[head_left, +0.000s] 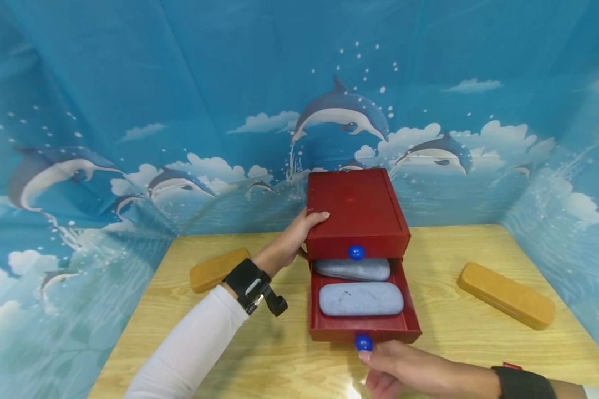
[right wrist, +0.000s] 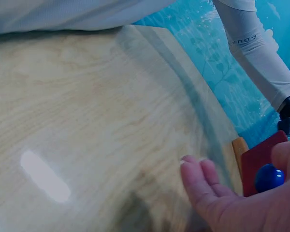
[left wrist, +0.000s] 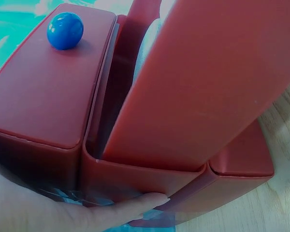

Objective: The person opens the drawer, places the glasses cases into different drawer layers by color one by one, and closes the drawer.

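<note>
A red drawer box (head_left: pixel 358 213) stands at the middle of the wooden surface (head_left: pixel 444 354), its long axis running near to far. The lower drawer (head_left: pixel 364 326) is pulled out toward the near edge, showing two grey-blue cases (head_left: pixel 361 298), each lying crosswise. The upper drawer's blue knob (head_left: pixel 356 252) sits just above them.

The left hand (head_left: pixel 294 235) braces the box's left side, thumb on the top and fingers curled round the wall. The right hand (head_left: pixel 404 368) is at the near edge, just near of the lower drawer's blue knob (head_left: pixel 363 342), which it pinches between thumb and finger in the right wrist view, the other fingers loosely spread. The drawer lies straight far of this hand, so the right hand is the nearer one.

A tan block (head_left: pixel 506 295) lies to the right, another (head_left: pixel 218 269) to the left behind the left wrist.
</note>
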A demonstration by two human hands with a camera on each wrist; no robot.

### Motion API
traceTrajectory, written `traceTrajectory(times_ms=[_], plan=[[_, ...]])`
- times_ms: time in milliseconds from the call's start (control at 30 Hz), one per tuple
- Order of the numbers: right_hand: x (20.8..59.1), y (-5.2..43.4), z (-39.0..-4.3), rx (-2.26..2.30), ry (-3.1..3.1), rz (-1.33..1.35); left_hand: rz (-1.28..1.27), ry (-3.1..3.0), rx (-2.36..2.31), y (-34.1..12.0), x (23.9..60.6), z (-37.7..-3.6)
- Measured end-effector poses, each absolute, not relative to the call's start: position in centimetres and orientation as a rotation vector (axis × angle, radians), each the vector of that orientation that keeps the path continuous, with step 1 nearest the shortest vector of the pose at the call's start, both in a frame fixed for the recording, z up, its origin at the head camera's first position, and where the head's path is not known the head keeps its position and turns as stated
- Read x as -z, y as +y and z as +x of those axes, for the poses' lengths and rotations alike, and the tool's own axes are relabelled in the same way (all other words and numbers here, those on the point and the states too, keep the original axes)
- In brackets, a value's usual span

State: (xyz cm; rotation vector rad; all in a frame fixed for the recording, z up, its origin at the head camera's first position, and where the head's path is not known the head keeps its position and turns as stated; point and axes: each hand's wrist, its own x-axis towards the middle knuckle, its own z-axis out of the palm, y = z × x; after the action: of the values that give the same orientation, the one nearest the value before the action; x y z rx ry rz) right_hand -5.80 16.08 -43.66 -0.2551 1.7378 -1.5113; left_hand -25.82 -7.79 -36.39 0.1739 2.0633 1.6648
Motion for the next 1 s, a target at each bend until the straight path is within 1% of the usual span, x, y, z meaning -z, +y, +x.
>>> traceTrajectory(times_ms=[367,800,1000], plan=[[45.4,14.9,-5.8,1.772,1.508,-0.239,0.165,2.067,-1.671,-7.8,36.5,-25.8],[45.3,14.5,-6.2,1.821,1.433,-0.266,0.171,2.062,-1.668,-8.0,36.7,-25.9],[45.0,14.3,-6.6,1.812,1.507,-0.201,0.164,2.061,-1.661,-7.9,36.5,-25.9]])
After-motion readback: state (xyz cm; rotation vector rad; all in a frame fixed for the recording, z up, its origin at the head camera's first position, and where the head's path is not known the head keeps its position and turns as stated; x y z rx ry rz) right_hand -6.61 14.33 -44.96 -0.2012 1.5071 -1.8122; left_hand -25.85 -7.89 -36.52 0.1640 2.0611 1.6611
